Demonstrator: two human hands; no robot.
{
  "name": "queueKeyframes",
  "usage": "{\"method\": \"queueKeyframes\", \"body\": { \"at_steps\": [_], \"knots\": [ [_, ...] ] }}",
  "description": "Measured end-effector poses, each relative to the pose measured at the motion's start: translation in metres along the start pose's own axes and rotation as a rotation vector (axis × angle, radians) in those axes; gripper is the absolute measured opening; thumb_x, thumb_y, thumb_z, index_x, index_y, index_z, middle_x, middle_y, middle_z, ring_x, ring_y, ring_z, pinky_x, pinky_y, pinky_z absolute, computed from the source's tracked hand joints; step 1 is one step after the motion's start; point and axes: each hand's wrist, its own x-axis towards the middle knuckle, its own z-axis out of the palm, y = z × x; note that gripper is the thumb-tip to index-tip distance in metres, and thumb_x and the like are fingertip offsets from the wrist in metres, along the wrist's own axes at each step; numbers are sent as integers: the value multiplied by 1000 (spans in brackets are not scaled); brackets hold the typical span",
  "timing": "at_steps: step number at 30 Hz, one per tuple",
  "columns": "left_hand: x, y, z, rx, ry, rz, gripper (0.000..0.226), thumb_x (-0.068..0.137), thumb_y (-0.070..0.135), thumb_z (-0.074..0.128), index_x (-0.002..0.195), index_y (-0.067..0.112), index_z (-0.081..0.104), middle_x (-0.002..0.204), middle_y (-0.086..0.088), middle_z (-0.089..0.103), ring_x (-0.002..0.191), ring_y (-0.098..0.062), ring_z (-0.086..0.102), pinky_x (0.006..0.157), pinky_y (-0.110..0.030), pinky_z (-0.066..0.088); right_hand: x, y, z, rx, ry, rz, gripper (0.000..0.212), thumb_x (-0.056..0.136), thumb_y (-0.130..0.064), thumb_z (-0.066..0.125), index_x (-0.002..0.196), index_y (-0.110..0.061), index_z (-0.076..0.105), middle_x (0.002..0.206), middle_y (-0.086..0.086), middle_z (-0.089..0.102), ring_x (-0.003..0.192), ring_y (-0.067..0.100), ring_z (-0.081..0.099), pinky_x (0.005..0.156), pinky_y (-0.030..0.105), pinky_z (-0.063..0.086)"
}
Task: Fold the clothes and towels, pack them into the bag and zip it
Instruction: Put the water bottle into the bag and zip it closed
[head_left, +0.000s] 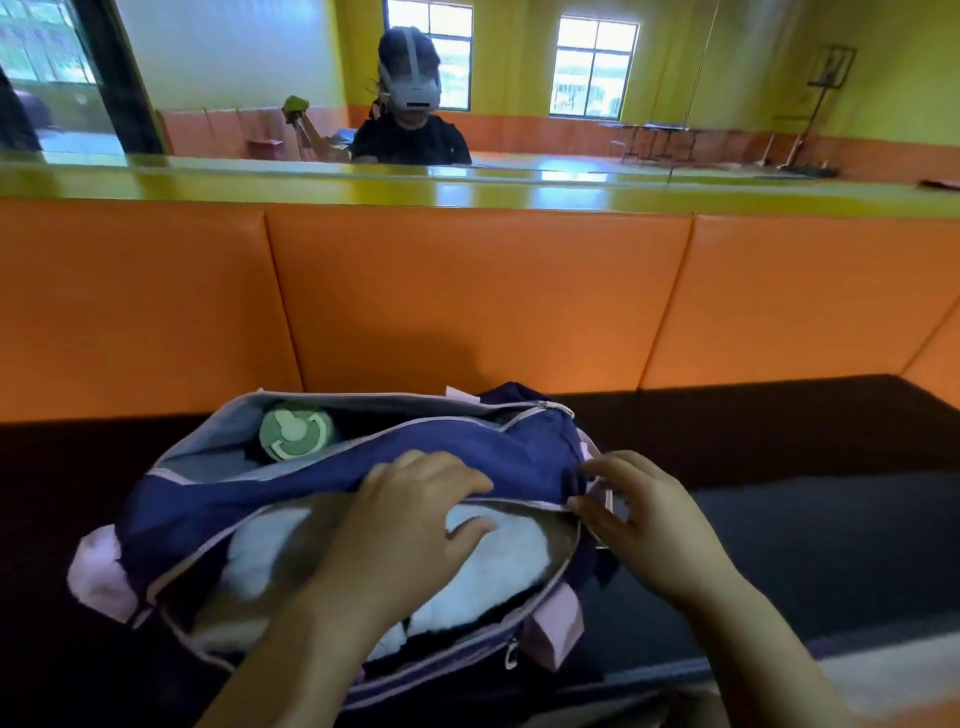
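Packing seems finished; zipping the main pocket is the step in hand.
The navy fabric duffel bag with pink trim lies on a dark surface, with a fluffy white towel inside. The left hand lies spread on the flap. The right hand pinches the pale zip at its end, which probably must be drawn leftward next.

Bag mouth open; orange padding blocks behind.
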Motion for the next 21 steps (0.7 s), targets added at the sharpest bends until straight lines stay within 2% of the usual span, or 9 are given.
{"method": "queueKeyframes", "body": {
  "at_steps": [3,6,9,11,13,14,16,19,21],
  "knots": [
    [4,16,22,120,-18,69,33,70,50,54,94,33,67,88,14,67,80,-15,64,62,-33,52,-16,11,5,65,-47,73,33,83,-30,70,115,-25,63,109,-8,61,94,10,60,79,28,50],
    [5,30,40,243,-116,75,39,56,48,72,92,33,68,83,12,64,73,-15,63,55,-29,50,-24,18,13,127,-83,104,37,84,-25,69,120,-19,63,111,-7,61,92,10,62,81,28,52],
    [5,39,54,278,-182,43,50,46,43,84,92,34,68,82,13,64,70,-10,63,54,-24,51,-25,22,21,139,-49,123,30,84,-19,70,114,-13,67,102,-7,57,85,9,58,75,5,44],
    [4,41,61,237,-174,21,49,51,35,84,96,33,67,84,12,63,72,-12,62,56,-25,52,-24,22,24,124,-24,147,21,84,-15,70,105,-12,71,94,-6,56,81,9,56,67,-1,37],
    [4,46,63,184,-171,7,48,62,25,79,107,31,64,92,8,61,81,-15,61,64,-28,53,-21,23,23,114,-18,153,12,84,-13,69,95,-11,74,88,-6,55,78,10,55,64,2,37],
    [5,49,62,167,-175,-2,48,71,22,73,117,31,60,101,7,58,91,-16,59,73,-29,52,-21,24,21,110,-26,153,10,84,-15,69,92,-12,74,87,-7,54,76,10,55,65,6,40],
    [7,52,62,137,-146,-10,49,85,19,60,131,31,48,119,7,51,108,-15,50,88,-29,46,-19,26,17,104,-58,176,6,86,-21,66,87,-17,71,85,-8,54,76,12,57,68,21,46],
    [11,59,59,95,-89,-13,44,91,19,51,133,33,45,124,11,46,113,-10,45,91,-25,43,-19,27,6,172,-129,257,16,91,-26,59,78,-20,64,79,-1,62,73,17,60,67,32,49],
    [15,65,56,63,-78,-13,39,94,27,47,132,33,44,122,12,45,112,-8,44,88,-22,41,-20,25,-2,215,-157,273,24,94,-27,53,73,-18,60,75,4,64,71,22,61,68,40,50]
  ]
}}
